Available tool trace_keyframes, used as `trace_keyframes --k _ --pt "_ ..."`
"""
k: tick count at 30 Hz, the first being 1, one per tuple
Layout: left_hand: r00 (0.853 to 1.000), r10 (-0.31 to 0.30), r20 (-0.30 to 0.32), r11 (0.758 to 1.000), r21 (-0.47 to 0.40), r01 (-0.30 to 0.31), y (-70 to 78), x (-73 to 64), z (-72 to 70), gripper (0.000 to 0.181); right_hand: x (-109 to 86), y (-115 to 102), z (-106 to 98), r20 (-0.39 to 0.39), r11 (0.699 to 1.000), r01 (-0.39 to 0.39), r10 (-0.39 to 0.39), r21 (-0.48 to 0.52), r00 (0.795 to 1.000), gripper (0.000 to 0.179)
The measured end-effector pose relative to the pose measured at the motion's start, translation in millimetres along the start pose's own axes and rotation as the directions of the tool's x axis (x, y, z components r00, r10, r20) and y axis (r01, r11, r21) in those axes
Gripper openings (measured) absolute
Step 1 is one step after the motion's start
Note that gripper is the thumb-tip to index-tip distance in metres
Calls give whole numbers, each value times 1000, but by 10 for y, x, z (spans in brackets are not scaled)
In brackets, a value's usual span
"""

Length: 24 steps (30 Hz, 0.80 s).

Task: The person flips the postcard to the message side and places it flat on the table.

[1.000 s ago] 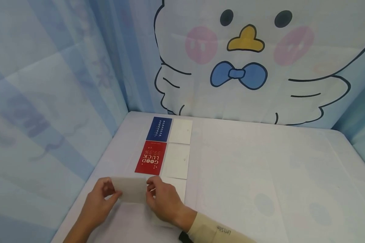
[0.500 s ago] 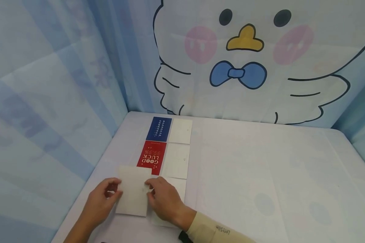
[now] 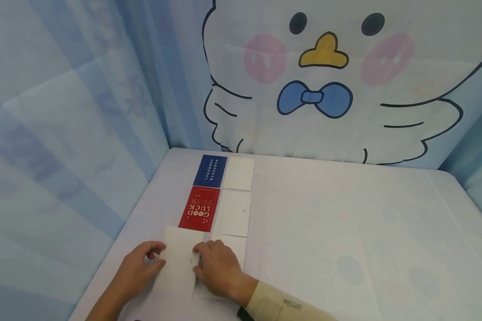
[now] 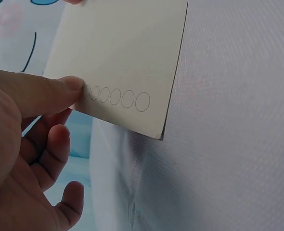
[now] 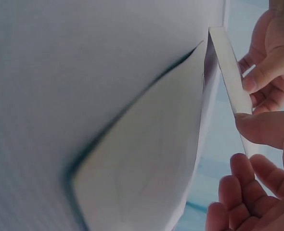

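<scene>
A cream postcard is held by its two sides between both hands, low over the front left of the table. My left hand pinches its left edge; in the left wrist view the thumb lies on the face of the postcard, beside a row of printed circles. At the opposite edge, my right hand pinches it with the thumb on the near face. The right wrist view shows the postcard almost edge-on, tilted above the table. A white card lies under and beyond the right hand, partly hidden by it.
Beyond the hands lie a red GOOD LUCK card and a blue card. To their right are two more white cards, a nearer one and a farther one. A patterned curtain stands behind the white table.
The postcard has tipped from steeply angled to nearly flat, its printed side showing, then come lower and toward the person, uncovering the red card. Both hands keep hold, and the left has shifted slightly right.
</scene>
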State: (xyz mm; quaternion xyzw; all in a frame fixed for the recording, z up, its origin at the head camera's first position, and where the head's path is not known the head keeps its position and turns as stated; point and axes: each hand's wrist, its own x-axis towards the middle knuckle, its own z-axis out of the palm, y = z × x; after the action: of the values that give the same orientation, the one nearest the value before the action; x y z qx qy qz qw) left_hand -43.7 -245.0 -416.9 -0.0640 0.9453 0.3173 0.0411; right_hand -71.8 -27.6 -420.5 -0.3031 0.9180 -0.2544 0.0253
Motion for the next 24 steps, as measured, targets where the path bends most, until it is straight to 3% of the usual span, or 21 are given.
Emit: trace_keyframes --k 7,24 --pt "995 -46 90 999 10 45 -24 34 24 45 2 -3 4 46 999 -15 17 -38 999 37" --pt "987 -61 150 998 36 56 -86 72 65 47 35 -18 49 165 991 -17 39 -133 986 51"
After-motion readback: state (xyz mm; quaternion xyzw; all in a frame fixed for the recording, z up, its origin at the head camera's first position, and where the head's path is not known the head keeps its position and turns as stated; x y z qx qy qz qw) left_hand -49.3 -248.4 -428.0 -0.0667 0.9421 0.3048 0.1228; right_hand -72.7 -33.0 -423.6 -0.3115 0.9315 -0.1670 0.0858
